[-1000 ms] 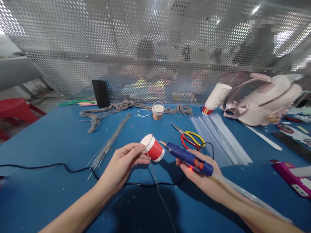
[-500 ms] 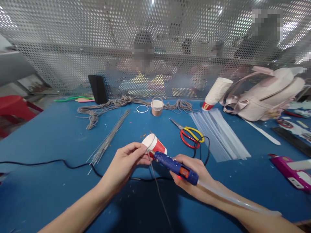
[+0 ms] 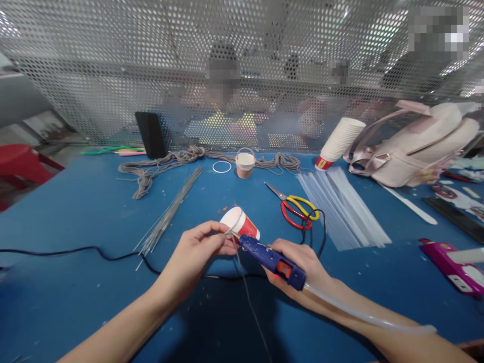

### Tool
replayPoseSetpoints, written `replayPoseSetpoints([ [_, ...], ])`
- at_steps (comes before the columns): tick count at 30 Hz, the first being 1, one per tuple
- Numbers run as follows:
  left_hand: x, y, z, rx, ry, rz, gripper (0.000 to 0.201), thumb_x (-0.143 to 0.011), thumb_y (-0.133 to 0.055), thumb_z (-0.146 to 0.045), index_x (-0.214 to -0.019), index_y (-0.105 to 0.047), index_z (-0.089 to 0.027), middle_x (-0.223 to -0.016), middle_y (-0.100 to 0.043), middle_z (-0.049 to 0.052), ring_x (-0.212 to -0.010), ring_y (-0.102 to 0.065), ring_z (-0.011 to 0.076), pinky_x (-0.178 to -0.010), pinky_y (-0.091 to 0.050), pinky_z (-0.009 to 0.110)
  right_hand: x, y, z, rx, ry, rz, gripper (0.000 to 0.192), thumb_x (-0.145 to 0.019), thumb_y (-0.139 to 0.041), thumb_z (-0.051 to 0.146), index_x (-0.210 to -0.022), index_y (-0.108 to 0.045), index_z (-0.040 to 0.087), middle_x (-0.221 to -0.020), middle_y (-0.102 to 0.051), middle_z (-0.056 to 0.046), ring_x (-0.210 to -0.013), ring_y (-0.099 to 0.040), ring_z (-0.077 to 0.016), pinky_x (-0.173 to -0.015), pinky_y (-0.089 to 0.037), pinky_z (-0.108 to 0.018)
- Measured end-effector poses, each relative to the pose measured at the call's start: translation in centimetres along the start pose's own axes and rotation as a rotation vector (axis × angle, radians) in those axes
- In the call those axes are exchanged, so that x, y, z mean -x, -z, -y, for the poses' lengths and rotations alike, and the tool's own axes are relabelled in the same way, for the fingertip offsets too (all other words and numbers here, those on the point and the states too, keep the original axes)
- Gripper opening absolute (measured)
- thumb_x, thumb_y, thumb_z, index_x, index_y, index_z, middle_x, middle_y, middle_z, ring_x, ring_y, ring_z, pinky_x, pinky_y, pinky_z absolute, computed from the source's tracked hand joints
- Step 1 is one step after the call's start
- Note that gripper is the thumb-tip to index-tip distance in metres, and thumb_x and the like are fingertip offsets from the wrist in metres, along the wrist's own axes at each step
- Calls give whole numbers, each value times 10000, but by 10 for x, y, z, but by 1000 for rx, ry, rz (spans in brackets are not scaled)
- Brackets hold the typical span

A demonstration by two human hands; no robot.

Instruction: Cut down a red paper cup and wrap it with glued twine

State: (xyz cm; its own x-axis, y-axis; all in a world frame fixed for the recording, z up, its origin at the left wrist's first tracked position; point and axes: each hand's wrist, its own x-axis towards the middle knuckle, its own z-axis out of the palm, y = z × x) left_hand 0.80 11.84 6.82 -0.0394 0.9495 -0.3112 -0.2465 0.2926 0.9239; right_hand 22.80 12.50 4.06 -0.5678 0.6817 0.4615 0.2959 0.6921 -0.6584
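**Glue gun nozzle brought in against the red cup**

Since a second ago the blue glue gun (image 3: 273, 259) has swung in from beside the red paper cup (image 3: 240, 226) to sit right under it, its nozzle now at the cup's lower side near the rim, and the cup has tipped so that its white base faces up and to the left.

The cup is held above the blue table (image 3: 75, 222), just past the fingertips of the left hand (image 3: 196, 252) and just up and left of the right hand (image 3: 298, 264). A thin grey cord (image 3: 247, 297) hangs from the cup's rim down toward the near table edge.

The left forearm comes in from the lower left, wrist straight, fingers curled forward. Thumb and forefinger pinch the cup at its rim together with the cord; the other fingers are loosely bent beneath.

The right forearm enters from the lower right, the hand closed around the gun's body, with a clear glue stick (image 3: 363, 315) trailing back along the wrist.

Further off lie red and yellow scissors (image 3: 298, 212), a sheaf of clear glue sticks (image 3: 340, 206) and a bundle of thin wires (image 3: 170, 214).
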Motion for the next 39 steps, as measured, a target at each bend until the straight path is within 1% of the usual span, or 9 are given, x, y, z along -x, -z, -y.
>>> replayPoseSetpoints([
  [4,0,0,1,-46,-11,5,125,-698,-702,-236,-780,-652,-157,-657,-736,21,-613,-697,126,-669,-544,207,-2,2,2,15,27,-2,142,-839,-568,254,-948,-508,185,-728,-539,-5,-594,-498,-125,-544,-393,-249],
  [10,1,-3,-1,-113,-5,-40,157,-685,-708,-260,-787,-646,-158,-614,-734,30,-594,-705,151,-624,-538,218,-3,2,2,28,34,-6,115,-833,-576,225,-924,-523,178,-714,-527,0,-569,-473,-113,-526,-374,-238],
  [15,2,-4,-1,-145,-24,-43,156,-694,-699,-269,-793,-650,-159,-625,-738,26,-602,-707,146,-644,-539,214,0,3,1,55,60,5,122,-844,-579,241,-923,-511,178,-714,-524,-2,-576,-475,-116,-529,-377,-241],
  [20,1,-4,0,-157,-45,-49,133,-664,-702,-247,-756,-657,-162,-600,-726,7,-581,-701,138,-636,-545,204,0,3,1,84,74,8,106,-858,-566,251,-910,-506,181,-701,-525,-2,-564,-471,-116,-518,-373,-240],
  [28,2,-4,0,-188,-71,-46,141,-661,-704,-266,-749,-668,-161,-607,-722,22,-585,-703,159,-651,-566,241,2,3,-1,120,90,-18,109,-854,-567,258,-919,-522,183,-701,-551,-8,-563,-499,-121,-510,-390,-239],
  [31,2,-4,1,-196,-86,-62,144,-647,-710,-267,-739,-673,-163,-607,-717,21,-578,-705,176,-647,-577,269,2,3,0,134,105,-10,96,-857,-561,242,-914,-517,178,-690,-544,-5,-554,-490,-118,-503,-376,-239],
  [34,0,-4,2,-191,-105,-53,139,-642,-712,-261,-732,-671,-164,-620,-717,22,-574,-703,179,-651,-583,283,3,3,1,151,114,-4,82,-860,-554,229,-905,-512,174,-676,-537,0,-540,-478,-114,-496,-363,-236],
  [39,0,-4,3,-180,-102,-32,148,-650,-721,-275,-727,-670,-159,-630,-715,24,-590,-701,169,-654,-579,268,4,3,-1,170,124,-45,101,-852,-567,231,-919,-512,180,-690,-561,-8,-561,-509,-117,-503,-370,-227],
])
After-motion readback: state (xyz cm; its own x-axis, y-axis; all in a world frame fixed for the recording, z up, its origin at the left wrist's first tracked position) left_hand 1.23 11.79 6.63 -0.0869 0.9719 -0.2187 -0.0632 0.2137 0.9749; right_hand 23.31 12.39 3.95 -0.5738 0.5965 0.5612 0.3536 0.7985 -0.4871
